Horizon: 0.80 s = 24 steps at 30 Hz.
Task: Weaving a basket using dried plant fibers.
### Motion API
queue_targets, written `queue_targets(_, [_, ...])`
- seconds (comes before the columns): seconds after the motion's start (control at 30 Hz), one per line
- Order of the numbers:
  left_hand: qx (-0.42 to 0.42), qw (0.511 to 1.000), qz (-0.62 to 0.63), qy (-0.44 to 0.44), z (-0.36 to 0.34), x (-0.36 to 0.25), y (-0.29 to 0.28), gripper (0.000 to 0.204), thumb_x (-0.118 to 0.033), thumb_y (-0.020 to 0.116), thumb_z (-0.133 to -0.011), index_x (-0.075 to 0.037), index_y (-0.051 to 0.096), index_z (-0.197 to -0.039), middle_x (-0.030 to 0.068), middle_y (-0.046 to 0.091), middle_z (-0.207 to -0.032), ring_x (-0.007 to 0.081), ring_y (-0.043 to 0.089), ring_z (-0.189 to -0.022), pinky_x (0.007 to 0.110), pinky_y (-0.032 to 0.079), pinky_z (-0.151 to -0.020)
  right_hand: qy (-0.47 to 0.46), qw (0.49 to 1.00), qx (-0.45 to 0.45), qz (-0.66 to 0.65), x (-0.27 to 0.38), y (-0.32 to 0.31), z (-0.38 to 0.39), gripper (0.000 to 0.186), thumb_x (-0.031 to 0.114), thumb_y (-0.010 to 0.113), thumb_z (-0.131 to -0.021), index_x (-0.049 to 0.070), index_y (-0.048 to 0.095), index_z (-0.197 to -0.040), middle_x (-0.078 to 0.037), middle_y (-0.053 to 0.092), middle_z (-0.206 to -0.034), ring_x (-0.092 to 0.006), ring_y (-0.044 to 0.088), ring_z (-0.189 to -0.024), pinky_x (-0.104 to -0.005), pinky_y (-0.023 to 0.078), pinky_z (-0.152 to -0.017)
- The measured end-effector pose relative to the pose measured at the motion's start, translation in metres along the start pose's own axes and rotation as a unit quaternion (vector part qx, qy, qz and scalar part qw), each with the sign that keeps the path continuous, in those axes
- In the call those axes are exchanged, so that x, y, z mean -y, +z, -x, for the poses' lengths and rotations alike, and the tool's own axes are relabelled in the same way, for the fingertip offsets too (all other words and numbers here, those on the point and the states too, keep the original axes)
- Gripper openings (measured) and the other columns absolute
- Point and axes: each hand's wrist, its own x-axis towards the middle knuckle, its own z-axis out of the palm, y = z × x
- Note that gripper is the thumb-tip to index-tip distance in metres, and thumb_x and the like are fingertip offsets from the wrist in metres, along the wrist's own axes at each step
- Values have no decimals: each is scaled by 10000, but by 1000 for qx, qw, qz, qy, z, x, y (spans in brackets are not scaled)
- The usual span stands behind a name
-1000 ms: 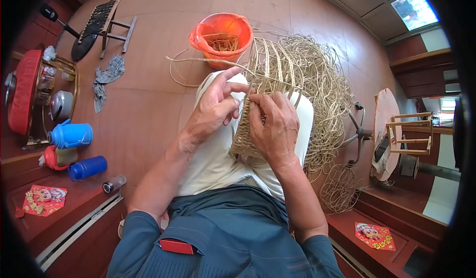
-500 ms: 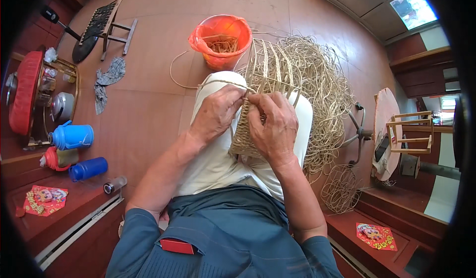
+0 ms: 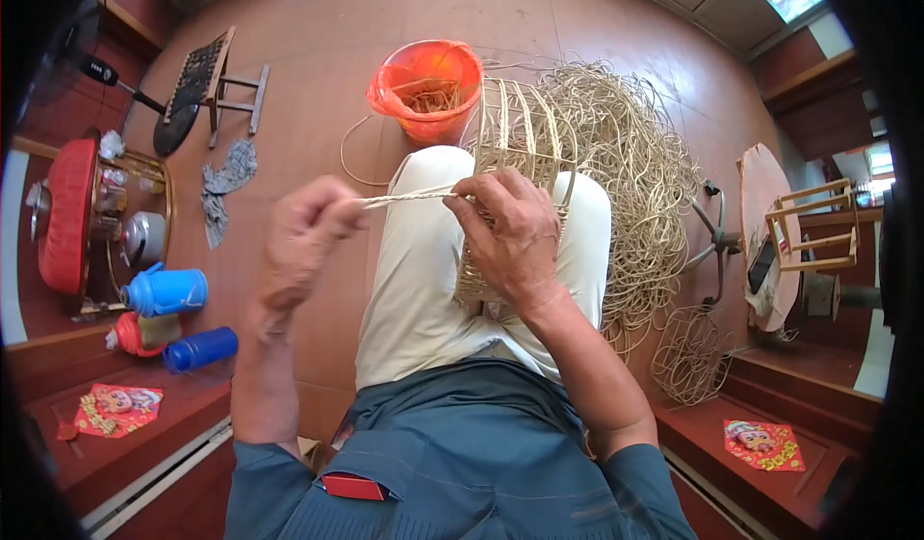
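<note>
Between my thighs stands a partly woven straw basket, with long loose cords running from its far end toward the floor. My left hand, somewhat blurred, is closed on the end of a twisted straw cord and holds it out to the left over my knee. The cord is stretched nearly level. Its other end meets the pinched thumb and fingers of my right hand, which rests over the basket's left upper edge. That hand hides much of the weave.
Beyond my knees stands an orange bucket lined with a red bag, strands inside. A big heap of loose cord covers the floor at right. Left lie a cloth, a folding stool and a blue thermos. A round wooden table stands right.
My left hand has moved from the basket out to the left, drawing the cord taut. My right hand has shifted slightly left and stays at the basket edge.
</note>
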Motion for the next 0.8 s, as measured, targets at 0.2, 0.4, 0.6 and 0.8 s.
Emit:
queue_targets(0.2, [-235,957,-168,-14,25,62,-164,341,-396,682,-1131,-94,689,-972,-95,535,-859,14,455,-785,226,356,-669,82,990,20,-110,-3,-2,0,76,176,788,-965,108,756,-961,-76,718,-910,-303,691,-792,-428,490,-775])
queue_targets(0.4, [-399,832,-385,18,25,52,-217,349,-375,693,-1125,-30,740,-1141,-33,656,-935,90,578,-833,299,456,-687,141,981,-1,-132,1,-11,-6,74,102,764,-987,39,725,-994,-129,723,-936,-341,714,-816,-426,551,-756])
queue_targets(0.6, [-189,876,-361,259,9,7,29,156,-18,706,-1019,-36,772,-1159,137,760,-1048,273,741,-966,377,584,-866,121,990,-24,-67,-5,-18,-12,75,72,757,-988,34,699,-1015,-153,715,-951,-371,722,-828,-455,570,-736])
queue_targets(0.8, [-150,892,-311,291,-36,33,127,312,-27,748,-977,-60,732,-1287,132,719,-1046,328,726,-925,432,589,-796,59,998,-20,-19,-11,-16,-12,74,68,726,-1007,47,659,-1029,-170,719,-935,-413,724,-835,-495,568,-715])
